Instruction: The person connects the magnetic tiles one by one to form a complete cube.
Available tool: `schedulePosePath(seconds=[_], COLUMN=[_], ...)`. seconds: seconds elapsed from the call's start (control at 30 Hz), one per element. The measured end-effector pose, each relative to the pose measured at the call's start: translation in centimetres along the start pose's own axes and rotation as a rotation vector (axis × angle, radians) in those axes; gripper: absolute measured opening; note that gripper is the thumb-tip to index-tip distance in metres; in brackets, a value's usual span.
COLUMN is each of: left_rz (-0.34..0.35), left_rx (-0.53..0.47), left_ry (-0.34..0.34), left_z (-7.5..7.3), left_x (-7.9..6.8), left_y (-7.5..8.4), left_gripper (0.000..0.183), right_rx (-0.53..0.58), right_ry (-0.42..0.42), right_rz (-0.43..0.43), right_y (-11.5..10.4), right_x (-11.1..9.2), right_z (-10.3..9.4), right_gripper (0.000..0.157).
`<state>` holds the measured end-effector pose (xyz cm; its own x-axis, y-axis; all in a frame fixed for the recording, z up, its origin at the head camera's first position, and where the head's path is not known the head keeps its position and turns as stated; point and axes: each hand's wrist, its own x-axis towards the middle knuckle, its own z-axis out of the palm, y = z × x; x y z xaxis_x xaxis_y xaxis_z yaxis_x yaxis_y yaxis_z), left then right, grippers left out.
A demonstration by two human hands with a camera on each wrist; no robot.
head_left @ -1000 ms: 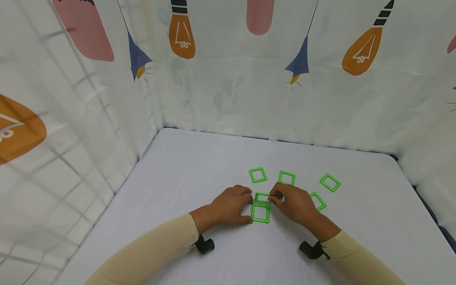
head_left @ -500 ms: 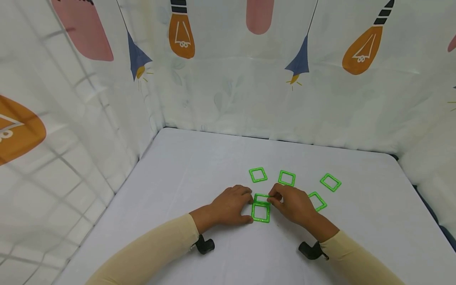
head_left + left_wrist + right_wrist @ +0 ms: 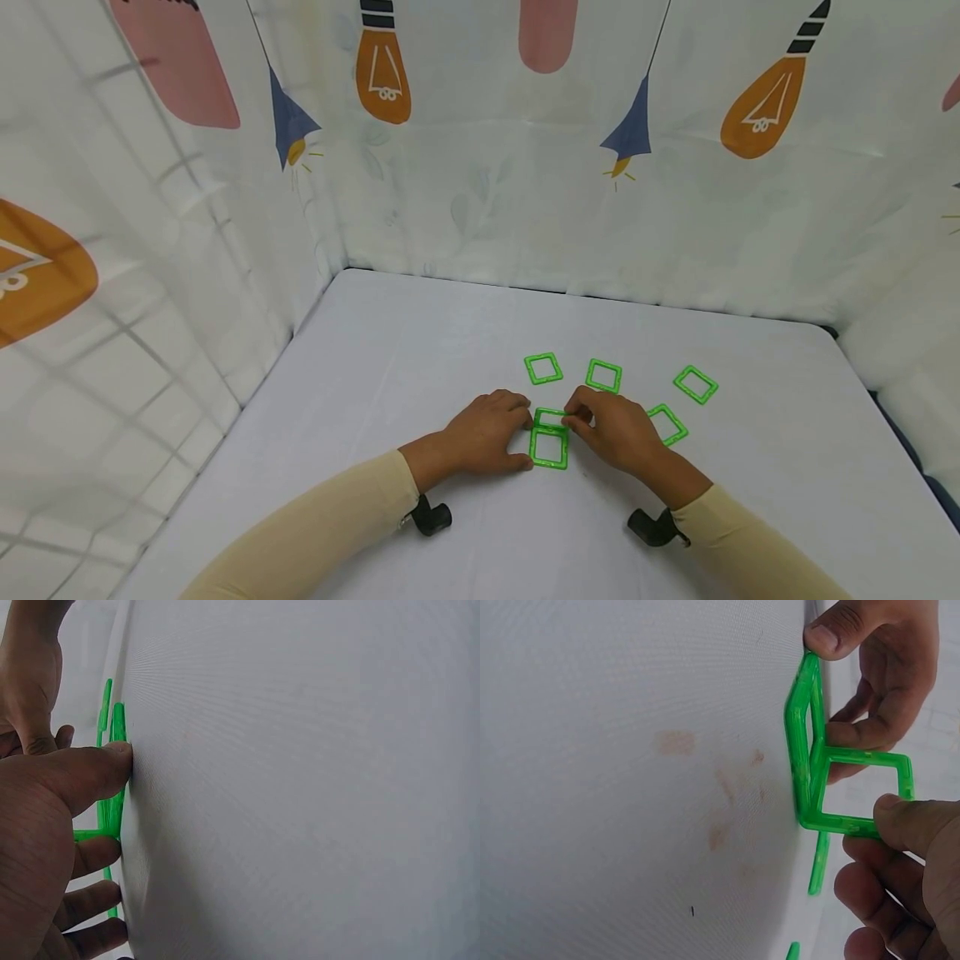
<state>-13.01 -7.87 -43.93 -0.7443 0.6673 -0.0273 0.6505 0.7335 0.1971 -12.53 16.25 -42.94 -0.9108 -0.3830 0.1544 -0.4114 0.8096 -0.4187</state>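
Observation:
Two green square magnetic tiles meet in the middle of the table. One tile [image 3: 565, 450] lies flat; the other tile [image 3: 862, 757] stands up from its far edge. My left hand [image 3: 487, 433] holds the flat tile at its left side, with thumb [image 3: 112, 757] at the near corner and index finger by the far one. The standing tile's free side is pinched between thumb and index finger of my right hand [image 3: 618, 425]. In the right wrist view, the remaining right fingers curl below it. Part of its right side is hidden behind the right fingertips in the head view.
Loose green square tiles lie flat beyond the hands: one tile [image 3: 543, 382] at the back left, another tile [image 3: 603, 387] beside it, a third tile [image 3: 696, 401] farther right. One more tile [image 3: 681, 432] is partly hidden behind the right hand. Printed cloth [image 3: 480, 208] surrounds the white table [image 3: 420, 333].
The right hand has brought the standing tile slightly toward the person, and its lower edge now meets the flat tile's far edge. The left hand has kept its place.

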Motion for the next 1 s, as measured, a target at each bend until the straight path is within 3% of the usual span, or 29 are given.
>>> schedulePosePath(seconds=[1.0], left_rz=[0.002], left_rx=[-0.039], left_ry=[-0.023], left_z=[-0.27], left_x=[0.16], left_y=[-0.36], left_gripper=[0.048], right_rx=[-0.009], right_ry=[0.001], right_rz=[0.014], right_y=[-0.01], right_x=[-0.09], right_z=[0.15], right_gripper=[0.017])
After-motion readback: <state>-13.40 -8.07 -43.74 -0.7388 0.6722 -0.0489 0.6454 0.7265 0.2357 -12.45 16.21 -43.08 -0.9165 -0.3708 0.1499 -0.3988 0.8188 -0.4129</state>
